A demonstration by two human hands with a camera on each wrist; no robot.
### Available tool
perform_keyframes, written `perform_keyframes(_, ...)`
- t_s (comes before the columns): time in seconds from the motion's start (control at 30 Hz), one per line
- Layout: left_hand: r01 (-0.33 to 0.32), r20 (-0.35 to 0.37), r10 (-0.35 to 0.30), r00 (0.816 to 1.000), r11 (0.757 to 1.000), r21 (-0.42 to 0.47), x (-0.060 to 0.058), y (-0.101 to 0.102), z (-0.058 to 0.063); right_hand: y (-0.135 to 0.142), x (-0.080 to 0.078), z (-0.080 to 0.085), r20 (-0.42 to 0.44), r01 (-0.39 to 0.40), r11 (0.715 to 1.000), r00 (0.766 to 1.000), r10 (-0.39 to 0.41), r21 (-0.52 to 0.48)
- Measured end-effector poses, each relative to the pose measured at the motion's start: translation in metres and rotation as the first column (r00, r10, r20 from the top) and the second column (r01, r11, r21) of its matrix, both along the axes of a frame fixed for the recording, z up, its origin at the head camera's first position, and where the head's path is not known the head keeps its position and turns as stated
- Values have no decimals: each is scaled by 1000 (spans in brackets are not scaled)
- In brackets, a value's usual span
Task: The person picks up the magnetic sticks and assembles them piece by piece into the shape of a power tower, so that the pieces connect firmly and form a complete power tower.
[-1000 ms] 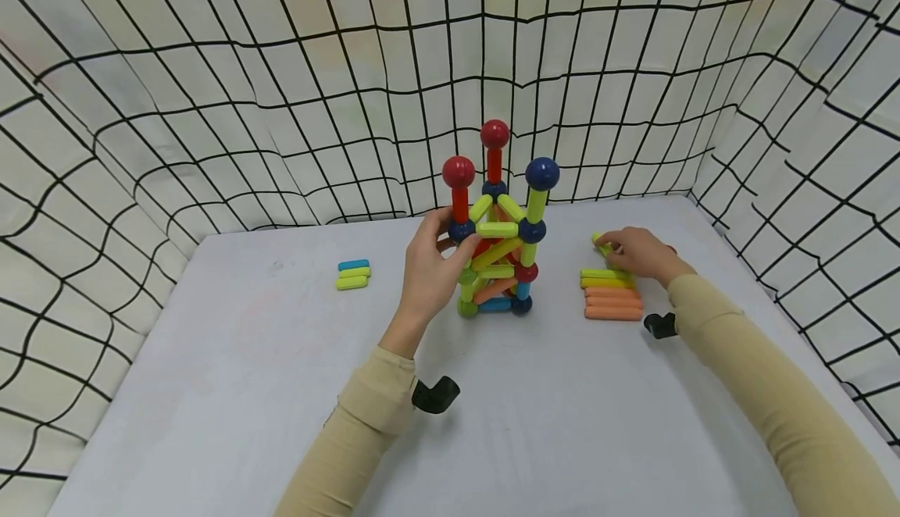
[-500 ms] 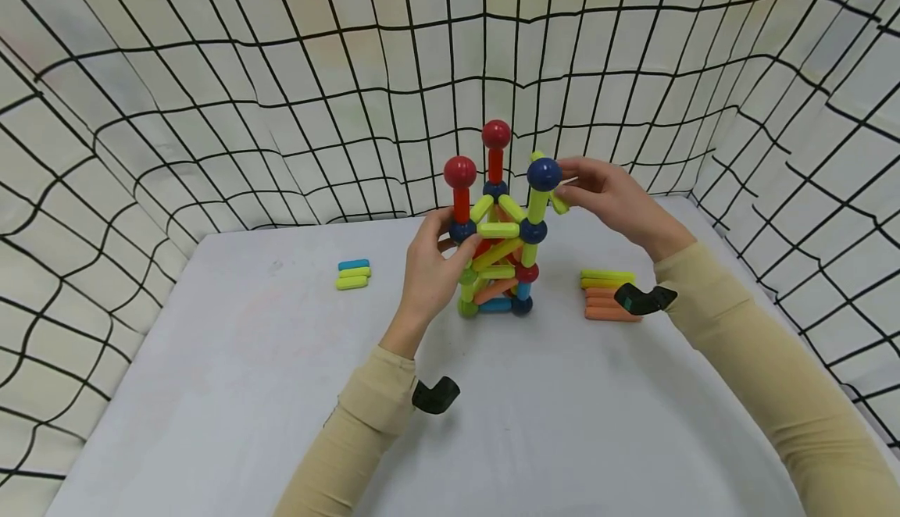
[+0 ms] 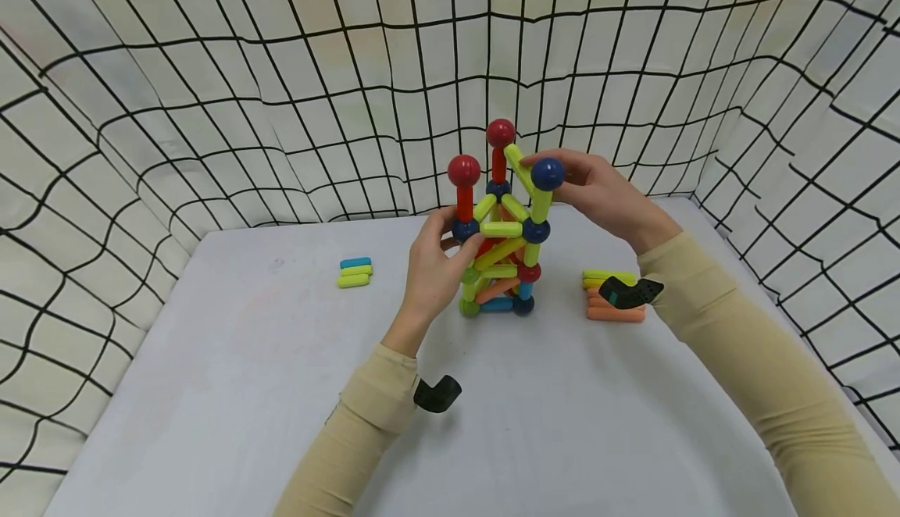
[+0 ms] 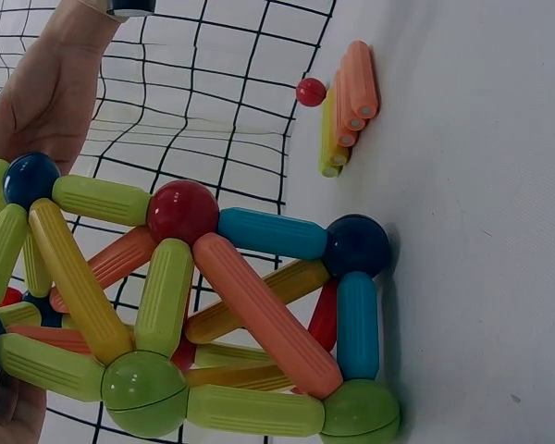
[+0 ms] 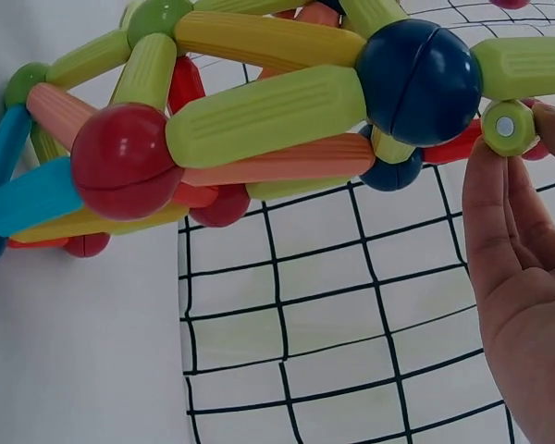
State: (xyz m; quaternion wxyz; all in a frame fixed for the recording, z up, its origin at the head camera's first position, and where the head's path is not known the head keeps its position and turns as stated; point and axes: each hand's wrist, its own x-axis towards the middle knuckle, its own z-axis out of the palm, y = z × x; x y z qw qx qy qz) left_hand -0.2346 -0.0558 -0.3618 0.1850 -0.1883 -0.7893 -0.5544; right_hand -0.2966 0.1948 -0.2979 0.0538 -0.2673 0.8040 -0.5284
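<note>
A tower of magnetic rods and balls [image 3: 501, 229] stands upright on the table. My left hand [image 3: 436, 267] grips it at a dark blue ball [image 3: 466, 229] on the upper left corner. Behind the top blue ball [image 3: 548, 174], my right hand [image 3: 606, 193] pinches a lime magnetic rod [image 3: 517, 165]. The rod slants from near that ball towards the back red ball [image 3: 500, 133]; whether it touches either cannot be told. In the right wrist view, the rod's round metal end [image 5: 505, 127] shows between thumb and fingers.
Two lime and blue kinds of short rods [image 3: 355, 272] lie in a small row at left. To the right are longer orange rods [image 3: 616, 315] and yellow-green ones, with a loose red ball [image 4: 311, 92] beyond. Black-gridded white cloth [image 3: 316, 103] encloses the table's back and sides.
My right hand picked up the lime rod from the right of the table and carried it up and left to the tower's top. The left hand keeps its grip.
</note>
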Motion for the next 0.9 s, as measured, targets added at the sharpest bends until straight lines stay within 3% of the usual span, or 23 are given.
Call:
perform_keyframes(0.53,-5,7,5,1000,1000,1,0,0,-1,-5,-5,-6,66,-36,998,997,39,-45)
perform_keyframes(0.9,-8,7,8,1000,1000,8,0,0,-1,1,-1,-11,44,-34,999,998,36,-36)
